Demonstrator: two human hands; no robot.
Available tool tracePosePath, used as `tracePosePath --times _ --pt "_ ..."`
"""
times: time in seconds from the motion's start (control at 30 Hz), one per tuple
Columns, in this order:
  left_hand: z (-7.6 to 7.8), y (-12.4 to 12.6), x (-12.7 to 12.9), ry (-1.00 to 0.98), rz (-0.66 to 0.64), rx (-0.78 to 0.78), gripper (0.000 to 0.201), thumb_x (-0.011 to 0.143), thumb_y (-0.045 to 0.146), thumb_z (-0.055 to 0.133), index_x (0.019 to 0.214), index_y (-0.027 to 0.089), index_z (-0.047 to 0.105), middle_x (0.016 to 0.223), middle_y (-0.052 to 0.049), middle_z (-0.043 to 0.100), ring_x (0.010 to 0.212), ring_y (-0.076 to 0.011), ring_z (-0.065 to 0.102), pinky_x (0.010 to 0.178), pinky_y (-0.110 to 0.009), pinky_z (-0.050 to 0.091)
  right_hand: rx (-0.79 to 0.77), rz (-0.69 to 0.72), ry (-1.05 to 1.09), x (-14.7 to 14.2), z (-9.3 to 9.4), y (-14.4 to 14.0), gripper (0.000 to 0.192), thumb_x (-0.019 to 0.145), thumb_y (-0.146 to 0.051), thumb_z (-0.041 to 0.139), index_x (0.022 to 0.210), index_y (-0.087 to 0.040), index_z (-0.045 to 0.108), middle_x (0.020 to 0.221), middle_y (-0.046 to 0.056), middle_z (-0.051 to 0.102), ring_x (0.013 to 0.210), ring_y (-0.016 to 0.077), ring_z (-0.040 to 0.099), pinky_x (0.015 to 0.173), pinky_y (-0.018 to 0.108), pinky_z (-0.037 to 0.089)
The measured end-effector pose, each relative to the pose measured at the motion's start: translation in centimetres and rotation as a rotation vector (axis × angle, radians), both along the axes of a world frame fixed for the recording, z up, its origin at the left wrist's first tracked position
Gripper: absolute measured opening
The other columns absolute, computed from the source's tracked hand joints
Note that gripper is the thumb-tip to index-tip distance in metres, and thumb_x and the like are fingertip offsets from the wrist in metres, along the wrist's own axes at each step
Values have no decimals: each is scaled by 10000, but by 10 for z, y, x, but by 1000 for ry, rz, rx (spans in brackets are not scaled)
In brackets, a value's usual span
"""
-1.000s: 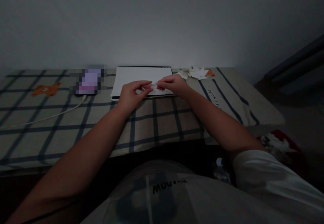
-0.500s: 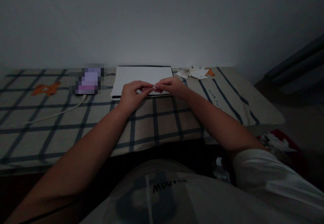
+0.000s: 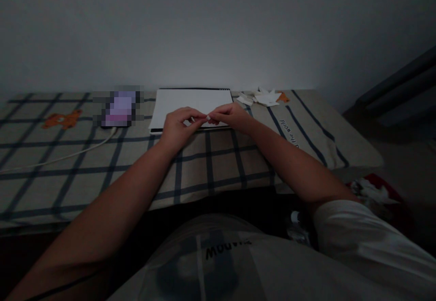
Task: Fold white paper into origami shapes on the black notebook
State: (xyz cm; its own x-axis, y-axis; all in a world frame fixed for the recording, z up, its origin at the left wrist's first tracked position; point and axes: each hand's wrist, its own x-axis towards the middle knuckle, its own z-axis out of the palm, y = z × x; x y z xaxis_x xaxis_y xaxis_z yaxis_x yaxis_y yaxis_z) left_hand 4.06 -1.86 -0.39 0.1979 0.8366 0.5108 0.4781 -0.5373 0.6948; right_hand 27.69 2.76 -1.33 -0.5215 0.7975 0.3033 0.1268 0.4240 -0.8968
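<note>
Both hands pinching a small paper scrap over the pad's near edge.

The left hand point(image 3: 177, 126) and right hand point(image 3: 231, 114) meet fingertip to fingertip on the scrap point(image 3: 206, 118), each closed on one end, likely to fold or crease it. Forearms stretch across the checked cloth point(image 3: 218, 165); the pad point(image 3: 190, 103) lies at the far edge, more scraps point(image 3: 264, 97) beside it, a phone point(image 3: 119, 108) to its left.

White short-sleeved shirt point(image 3: 357, 242), dark lettering
</note>
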Motion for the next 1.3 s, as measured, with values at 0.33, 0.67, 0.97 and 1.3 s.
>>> tracePosePath --times 0.33,0.67,0.97,1.3 --pt "-10 7 -3 -12 -41 106 40 923 240 883 890 262 881 1009 -31 897 945 -196 785 835 -297 615 16 19 -27 0 -4 3 464 936 -640 814 910 -183 893 860 44 844 820 158 702 818 299 569" --pt "-12 10 -3 -45 -25 122 50 921 224 866 877 242 883 975 -42 897 892 -179 789 809 -282 609 -2 88 -17 4 -10 9 510 932 -681 851 1012 -180 913 973 69 876 862 157 727 861 310 605" --pt "-11 10 -2 -60 -39 108 58 909 217 874 855 239 876 959 -43 882 862 -175 764 792 -283 595 4 80 -18 3 -11 8 515 934 -665 859 1027 -162 918 979 76 879 865 158 739 855 302 605" --pt "-12 9 2 -47 -10 92 67 917 269 850 859 238 861 947 -43 863 867 -185 749 797 -293 597 21 53 -27 3 -11 8 486 953 -665 844 983 -185 918 929 58 874 846 163 731 834 306 592"
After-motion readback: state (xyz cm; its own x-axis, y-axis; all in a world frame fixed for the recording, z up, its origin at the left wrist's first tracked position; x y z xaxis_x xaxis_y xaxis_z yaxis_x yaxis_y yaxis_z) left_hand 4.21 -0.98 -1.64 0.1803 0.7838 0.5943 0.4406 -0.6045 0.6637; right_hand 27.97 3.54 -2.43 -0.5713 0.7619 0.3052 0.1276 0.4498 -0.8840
